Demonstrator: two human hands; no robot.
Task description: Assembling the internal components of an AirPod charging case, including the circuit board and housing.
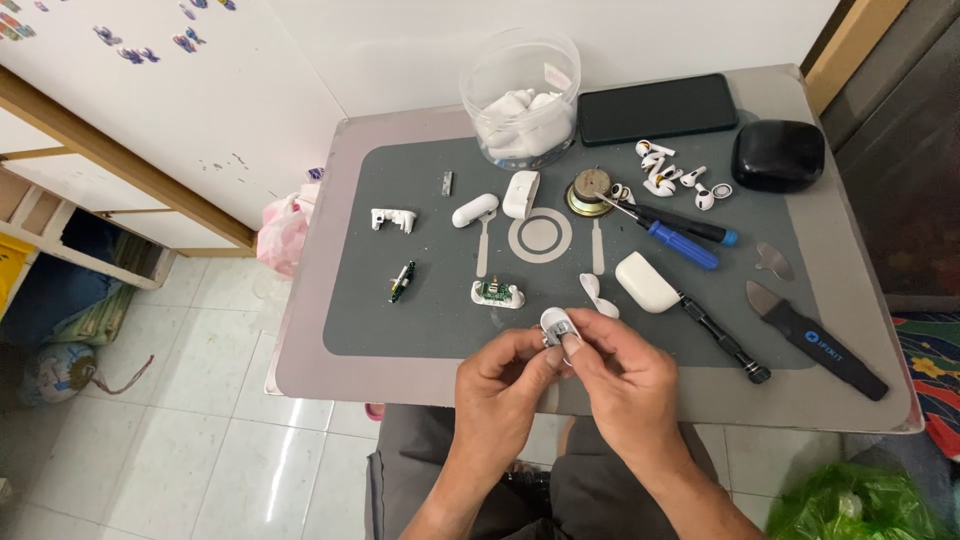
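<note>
So there's a small table with a grey work mat (420, 330) sitting over a white tiled floor, and the mat is pretty much covered in earbud bits. Both hands are meeting at the near edge of the mat: the left hand (500, 385) and the right hand (625, 375) are each pinching the same small white case part (556, 323) between fingertips, holding it up just above the mat. Can't tell what's inside it from here.

Just beyond the hands, a little green circuit board in a white frame (497, 293) is lying flat, with a white earbud case (646, 282) off to the right. Further right, a black pry tool (815, 340) is resting at an angle, and a blue-handled screwdriver (680, 245) is lying near the middle. At the far edge, a clear plastic tub (520, 95) full of white parts is standing beside a dark phone (657, 108).
</note>
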